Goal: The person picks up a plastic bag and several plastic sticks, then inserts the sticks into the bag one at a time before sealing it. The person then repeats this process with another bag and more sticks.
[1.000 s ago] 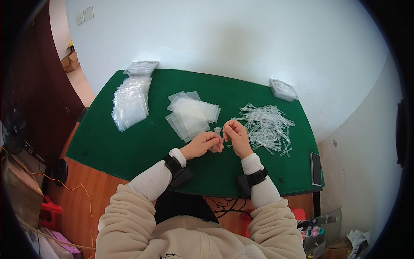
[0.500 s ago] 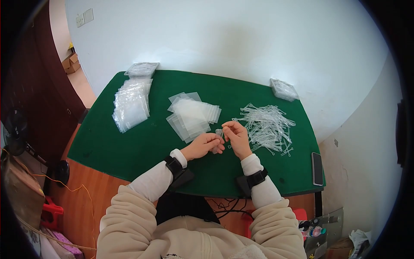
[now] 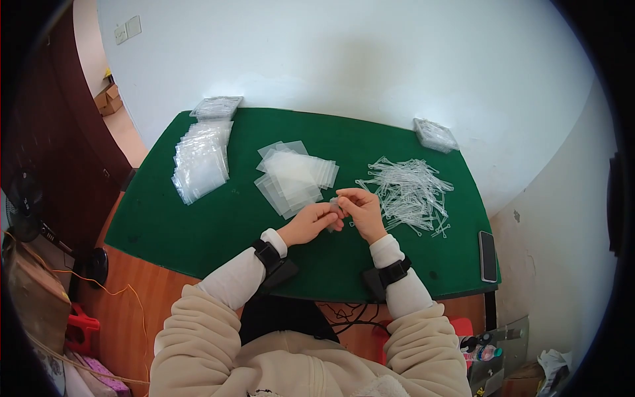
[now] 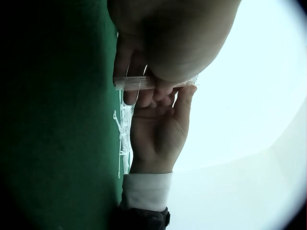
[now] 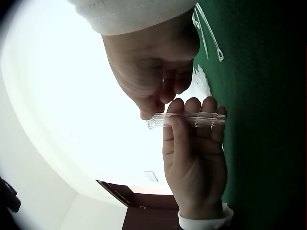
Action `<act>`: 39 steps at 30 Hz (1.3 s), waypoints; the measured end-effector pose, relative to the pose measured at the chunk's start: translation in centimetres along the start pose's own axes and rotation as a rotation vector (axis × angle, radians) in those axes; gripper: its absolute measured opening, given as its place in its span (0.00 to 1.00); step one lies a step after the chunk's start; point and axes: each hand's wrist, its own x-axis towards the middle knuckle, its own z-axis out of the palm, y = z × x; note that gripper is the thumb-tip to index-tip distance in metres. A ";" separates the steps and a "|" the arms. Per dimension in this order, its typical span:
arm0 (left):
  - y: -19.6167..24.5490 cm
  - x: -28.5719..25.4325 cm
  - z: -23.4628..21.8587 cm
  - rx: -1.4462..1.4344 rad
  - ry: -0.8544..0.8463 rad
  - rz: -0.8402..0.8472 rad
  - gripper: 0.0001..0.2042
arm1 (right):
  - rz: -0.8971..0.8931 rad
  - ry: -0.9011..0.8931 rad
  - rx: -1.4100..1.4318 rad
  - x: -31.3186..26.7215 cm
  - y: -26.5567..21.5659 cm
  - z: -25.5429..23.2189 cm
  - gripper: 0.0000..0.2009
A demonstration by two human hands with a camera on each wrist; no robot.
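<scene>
A small bundle of clear plastic sticks with looped ends [image 5: 201,119] lies across the fingers of the left hand [image 5: 194,158], its thumb pressing on top. The right hand [image 5: 148,67] has its thumb and index finger at the looped end of the bundle, touching it. In the head view the left hand [image 3: 308,223] and the right hand [image 3: 364,213] meet above the table's near half. Right of them lies a loose pile of similar clear sticks [image 3: 410,195]; behind them, a spread of clear flat bags [image 3: 291,175].
Overlapping clear bags [image 3: 200,162] lie at the left of the green table [image 3: 145,218], with a stack of clear packs [image 3: 217,107] behind. Another clear stack [image 3: 435,135] stands at the back right. A phone [image 3: 487,257] rests near the right edge.
The right hand's fingertips have come down and left onto the upper end of the bundle. The left hand stays nearly in place, holding it.
</scene>
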 end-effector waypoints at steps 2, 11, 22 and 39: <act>-0.3 0.1 -0.1 0.097 0.033 0.022 0.09 | 0.019 -0.048 -0.029 0.1 0.1 -0.3 0.06; -0.6 0.0 -0.5 0.309 0.111 0.054 0.08 | -0.022 -0.204 -0.118 0.6 1.2 -1.1 0.05; -1.9 0.5 -0.7 0.276 0.168 0.055 0.09 | -0.083 -0.105 -0.261 0.1 0.8 0.0 0.04; -1.6 0.4 -1.8 0.197 0.043 0.003 0.11 | -0.076 -0.112 -0.232 0.1 0.8 0.1 0.03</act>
